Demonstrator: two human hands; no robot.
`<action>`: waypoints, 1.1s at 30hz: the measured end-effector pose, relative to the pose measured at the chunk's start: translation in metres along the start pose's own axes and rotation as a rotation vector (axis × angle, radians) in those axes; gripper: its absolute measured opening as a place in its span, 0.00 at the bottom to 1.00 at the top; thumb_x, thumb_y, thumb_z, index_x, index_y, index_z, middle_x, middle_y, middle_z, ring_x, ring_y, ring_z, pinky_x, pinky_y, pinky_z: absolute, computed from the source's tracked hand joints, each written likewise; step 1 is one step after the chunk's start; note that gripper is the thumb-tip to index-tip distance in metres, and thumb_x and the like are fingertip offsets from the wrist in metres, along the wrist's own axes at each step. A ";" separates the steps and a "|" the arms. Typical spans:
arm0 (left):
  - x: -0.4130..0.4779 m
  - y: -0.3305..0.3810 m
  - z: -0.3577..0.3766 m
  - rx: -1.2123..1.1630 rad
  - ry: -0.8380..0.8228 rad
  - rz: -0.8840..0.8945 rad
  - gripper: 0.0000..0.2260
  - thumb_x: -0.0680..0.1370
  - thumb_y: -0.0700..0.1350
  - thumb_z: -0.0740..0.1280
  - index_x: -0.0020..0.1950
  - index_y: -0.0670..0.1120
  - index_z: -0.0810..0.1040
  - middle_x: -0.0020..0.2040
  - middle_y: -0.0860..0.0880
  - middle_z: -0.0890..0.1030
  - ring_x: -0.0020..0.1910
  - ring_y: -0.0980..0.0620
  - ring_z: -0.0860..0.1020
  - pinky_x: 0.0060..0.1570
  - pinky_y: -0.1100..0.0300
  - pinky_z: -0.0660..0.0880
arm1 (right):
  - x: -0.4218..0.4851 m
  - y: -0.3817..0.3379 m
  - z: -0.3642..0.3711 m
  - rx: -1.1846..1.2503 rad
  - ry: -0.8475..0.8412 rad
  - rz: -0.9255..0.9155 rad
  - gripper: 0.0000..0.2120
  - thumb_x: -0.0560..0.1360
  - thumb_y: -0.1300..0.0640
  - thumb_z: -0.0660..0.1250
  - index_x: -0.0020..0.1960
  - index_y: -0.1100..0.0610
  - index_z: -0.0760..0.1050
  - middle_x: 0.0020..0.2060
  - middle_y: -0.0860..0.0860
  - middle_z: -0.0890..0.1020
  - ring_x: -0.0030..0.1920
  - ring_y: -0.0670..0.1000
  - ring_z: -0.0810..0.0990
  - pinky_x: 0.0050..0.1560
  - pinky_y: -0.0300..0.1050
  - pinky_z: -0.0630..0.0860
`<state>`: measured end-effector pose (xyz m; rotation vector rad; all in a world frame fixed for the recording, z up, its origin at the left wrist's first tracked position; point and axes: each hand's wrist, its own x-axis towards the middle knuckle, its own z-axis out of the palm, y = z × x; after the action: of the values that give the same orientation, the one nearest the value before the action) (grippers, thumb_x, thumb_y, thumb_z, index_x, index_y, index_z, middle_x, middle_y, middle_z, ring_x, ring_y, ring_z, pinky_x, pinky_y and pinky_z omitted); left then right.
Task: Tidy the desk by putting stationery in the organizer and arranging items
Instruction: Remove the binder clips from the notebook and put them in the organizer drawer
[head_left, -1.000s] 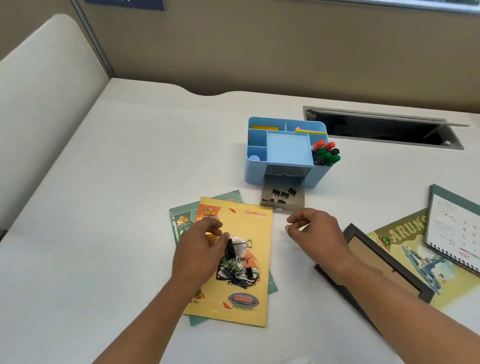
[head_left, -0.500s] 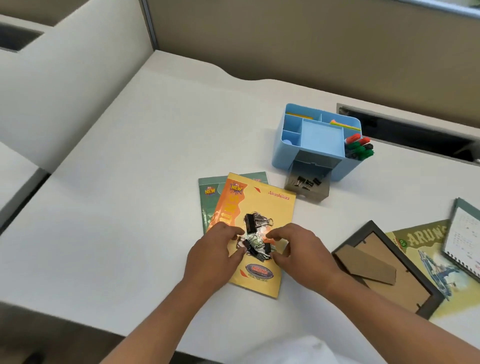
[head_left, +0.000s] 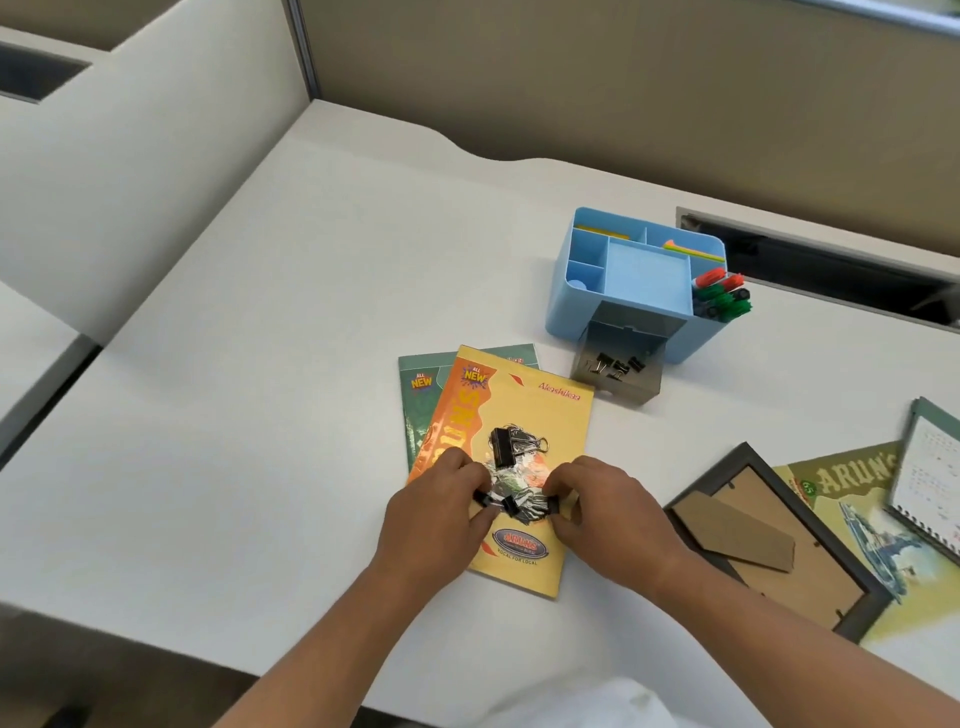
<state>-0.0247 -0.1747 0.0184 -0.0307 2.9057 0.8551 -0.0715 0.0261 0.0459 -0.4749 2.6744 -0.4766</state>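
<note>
A yellow notebook (head_left: 524, 405) lies on a green one (head_left: 418, 395) near the desk's front. A heap of black binder clips (head_left: 511, 467) rests on its cover, with one large clip (head_left: 503, 447) at the top. My left hand (head_left: 436, 514) and my right hand (head_left: 608, 514) press in from either side and pinch small clips at the heap's lower edge. Behind stands the blue organizer (head_left: 641, 280) with its grey drawer (head_left: 618, 366) pulled out and a few clips inside. Red and green markers (head_left: 719, 296) fill its right slot.
A dark picture frame (head_left: 769, 540) lies back-up to the right. Beyond it lie a green-yellow booklet (head_left: 852, 483) and a spiral calendar (head_left: 930, 467). A cable slot (head_left: 831, 265) opens in the desk behind the organizer. A partition (head_left: 156, 156) rises at the left.
My right hand came from the drawer's front to the clip heap and both hands closed in on it. The view shifted, so the desk sits further right.
</note>
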 end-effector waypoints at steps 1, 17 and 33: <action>0.001 -0.001 0.000 0.006 0.002 -0.003 0.07 0.75 0.54 0.70 0.52 0.54 0.77 0.50 0.58 0.74 0.43 0.54 0.76 0.36 0.61 0.67 | 0.000 0.001 -0.001 0.006 0.003 0.009 0.08 0.74 0.53 0.67 0.53 0.46 0.78 0.47 0.43 0.78 0.44 0.48 0.77 0.45 0.46 0.77; 0.038 0.024 -0.019 -0.249 0.087 -0.063 0.13 0.70 0.49 0.74 0.47 0.61 0.72 0.38 0.66 0.76 0.32 0.63 0.73 0.31 0.63 0.66 | 0.012 0.033 -0.024 0.253 0.149 0.148 0.10 0.72 0.52 0.74 0.47 0.41 0.75 0.44 0.38 0.78 0.36 0.43 0.79 0.38 0.40 0.76; 0.162 0.097 0.005 -0.323 0.162 -0.021 0.11 0.72 0.45 0.74 0.48 0.56 0.74 0.45 0.61 0.79 0.44 0.54 0.78 0.36 0.61 0.68 | 0.054 0.083 -0.073 0.307 0.419 0.302 0.08 0.70 0.50 0.74 0.46 0.42 0.78 0.42 0.38 0.80 0.36 0.44 0.80 0.41 0.43 0.77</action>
<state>-0.1903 -0.0880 0.0479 -0.1653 2.8688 1.3685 -0.1705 0.0978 0.0601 0.1353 2.9117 -0.9588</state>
